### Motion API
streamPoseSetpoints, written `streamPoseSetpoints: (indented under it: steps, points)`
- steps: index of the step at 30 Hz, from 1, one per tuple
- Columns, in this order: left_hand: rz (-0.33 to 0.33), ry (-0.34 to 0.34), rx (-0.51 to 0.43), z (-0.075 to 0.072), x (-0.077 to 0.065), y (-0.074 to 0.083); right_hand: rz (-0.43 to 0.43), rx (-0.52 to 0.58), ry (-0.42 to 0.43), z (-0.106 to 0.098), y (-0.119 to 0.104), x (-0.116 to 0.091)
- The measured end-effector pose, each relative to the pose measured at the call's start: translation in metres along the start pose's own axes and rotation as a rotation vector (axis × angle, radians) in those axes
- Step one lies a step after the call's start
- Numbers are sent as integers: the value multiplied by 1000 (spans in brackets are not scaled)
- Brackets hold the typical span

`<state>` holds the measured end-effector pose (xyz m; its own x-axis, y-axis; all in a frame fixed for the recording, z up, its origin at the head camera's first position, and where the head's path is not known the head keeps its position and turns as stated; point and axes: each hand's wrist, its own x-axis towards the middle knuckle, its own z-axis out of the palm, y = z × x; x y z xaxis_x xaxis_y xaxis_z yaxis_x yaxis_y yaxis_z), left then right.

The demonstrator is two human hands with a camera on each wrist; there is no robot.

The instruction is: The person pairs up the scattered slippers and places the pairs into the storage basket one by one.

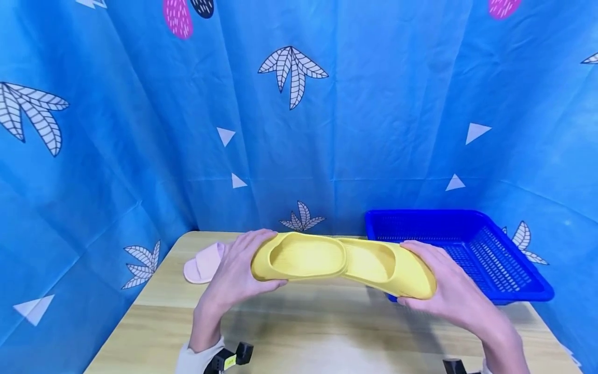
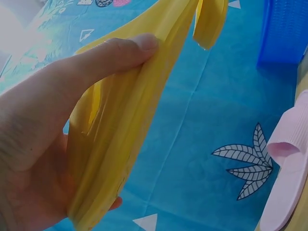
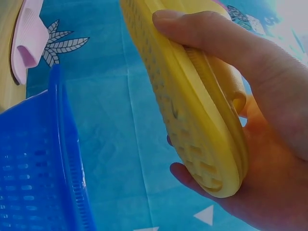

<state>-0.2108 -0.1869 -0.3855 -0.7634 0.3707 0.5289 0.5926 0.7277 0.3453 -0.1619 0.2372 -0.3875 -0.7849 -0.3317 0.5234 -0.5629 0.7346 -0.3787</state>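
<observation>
Two yellow slippers are held up over the wooden table, their heel ends overlapping in the middle. My left hand (image 1: 240,270) grips the toe end of the left yellow slipper (image 1: 308,255), thumb along its side. The right yellow slipper (image 1: 371,262) has its toe end in the grip of my right hand (image 1: 450,283). In the left wrist view, the left thumb presses on the yellow slipper (image 2: 130,110) near its sole edge. A textured sole shows on the yellow slipper (image 3: 192,144) in the right wrist view, with fingers wrapped beneath it.
A pink slipper (image 1: 205,264) lies on the wooden table (image 1: 303,332) at the back left, beside my left hand. At the back right stands a blue plastic basket (image 1: 528,291), just behind my right hand. Blue patterned curtain (image 1: 374,104) surrounds the table's back and sides.
</observation>
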Motion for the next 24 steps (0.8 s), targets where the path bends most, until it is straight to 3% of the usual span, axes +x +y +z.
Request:
streamPoseSetpoints:
  steps: [11,24]
  points:
    - [19,-36,57,11,1,6,-39,-87,2,7,-3,-1]
    - [59,-9,83,25,3,12,-51,-147,26,8,-8,-2]
